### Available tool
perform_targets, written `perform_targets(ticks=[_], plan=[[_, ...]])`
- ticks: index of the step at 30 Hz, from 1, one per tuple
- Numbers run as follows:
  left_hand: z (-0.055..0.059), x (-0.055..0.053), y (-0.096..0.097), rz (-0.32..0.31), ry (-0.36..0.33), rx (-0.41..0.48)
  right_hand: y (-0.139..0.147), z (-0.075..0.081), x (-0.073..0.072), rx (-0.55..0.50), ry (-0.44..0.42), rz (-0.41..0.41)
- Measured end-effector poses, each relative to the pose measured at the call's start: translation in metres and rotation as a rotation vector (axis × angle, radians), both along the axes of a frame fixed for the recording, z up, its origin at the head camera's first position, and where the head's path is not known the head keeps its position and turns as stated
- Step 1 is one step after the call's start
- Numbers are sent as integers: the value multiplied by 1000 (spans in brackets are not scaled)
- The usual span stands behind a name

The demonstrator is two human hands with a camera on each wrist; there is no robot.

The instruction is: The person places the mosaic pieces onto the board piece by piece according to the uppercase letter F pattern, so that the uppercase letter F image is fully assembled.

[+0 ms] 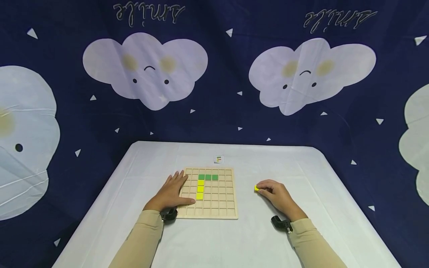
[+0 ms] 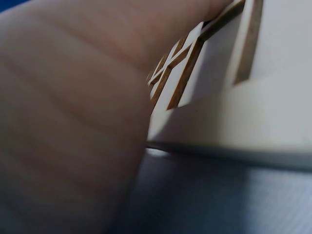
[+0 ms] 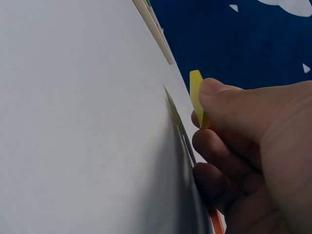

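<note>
A wooden grid board [image 1: 219, 215] lies on the white table. Three green square tiles [image 1: 208, 177] form a row on it, and three yellow square tiles [image 1: 200, 189] run down in a column below the left green one. My left hand [image 1: 170, 193] rests spread over the board's left edge, the thumb lying across the lower cells. To the right of the board, my right hand [image 1: 276, 194] pinches a single yellow tile [image 3: 196, 95] between thumb and fingertip, held up off the table. The right wrist view also shows an orange strip [image 3: 217, 222] below the curled fingers; its kind is unclear.
A small printed card [image 1: 219, 159] lies behind the board. The white-covered table [image 1: 248, 242] extends around the board to its rounded far corners. A dark blue curtain [image 1: 221, 123] with clouds hangs behind the table. Each wrist wears a black camera strap [image 1: 280, 223].
</note>
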State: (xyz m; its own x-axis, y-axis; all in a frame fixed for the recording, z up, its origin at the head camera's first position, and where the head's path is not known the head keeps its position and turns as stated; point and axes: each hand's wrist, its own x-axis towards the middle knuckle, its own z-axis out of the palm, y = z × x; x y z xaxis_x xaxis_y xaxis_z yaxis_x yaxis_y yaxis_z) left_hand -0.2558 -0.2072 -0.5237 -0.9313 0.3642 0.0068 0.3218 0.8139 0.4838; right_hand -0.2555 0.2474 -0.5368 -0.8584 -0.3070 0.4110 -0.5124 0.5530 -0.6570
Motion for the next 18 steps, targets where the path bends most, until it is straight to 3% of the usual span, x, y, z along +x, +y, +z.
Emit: perform_targets(ticks=[4,18], plan=[[0,0,1,0,6,-4,-4,2,0,-4,17,25],[0,-1,0,0,-7,-19,-31,11,-2,4,-49,74]])
